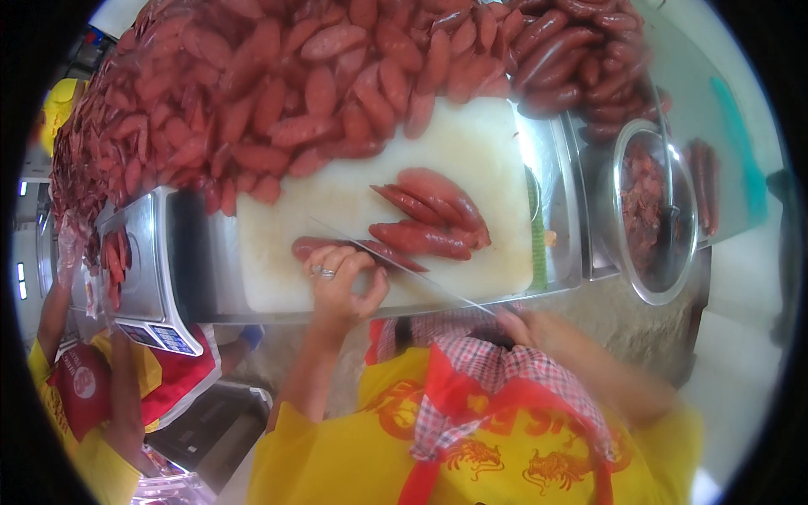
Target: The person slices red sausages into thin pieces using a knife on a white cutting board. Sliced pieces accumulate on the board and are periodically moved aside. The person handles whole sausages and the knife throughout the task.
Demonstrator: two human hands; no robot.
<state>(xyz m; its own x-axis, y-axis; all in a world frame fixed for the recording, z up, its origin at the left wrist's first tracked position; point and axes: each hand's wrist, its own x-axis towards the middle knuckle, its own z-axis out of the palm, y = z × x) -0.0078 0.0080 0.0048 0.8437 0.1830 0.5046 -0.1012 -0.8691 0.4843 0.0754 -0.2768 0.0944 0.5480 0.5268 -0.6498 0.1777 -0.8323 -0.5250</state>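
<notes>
On the white cutting board (286,282) my left hand (345,282), with a ring on one finger, presses curled fingers onto a red sausage (305,246). A long thin knife (438,291) is gripped by its handle in my right hand (515,326), near the board's front edge. Its blade slants up and left across the sausage, right by my left fingers. Whether the blade has cut into it I cannot make out. Just beyond lie several more sausages (421,238), side by side on the board.
A big heap of sliced sausage (320,93) covers the board's far side. Whole sausages (589,63) are piled at the far right. A metal bowl (652,295) with reddish pieces stands right. At left, a scale (147,252) carries sausage pieces beside another person in a red cap (84,383).
</notes>
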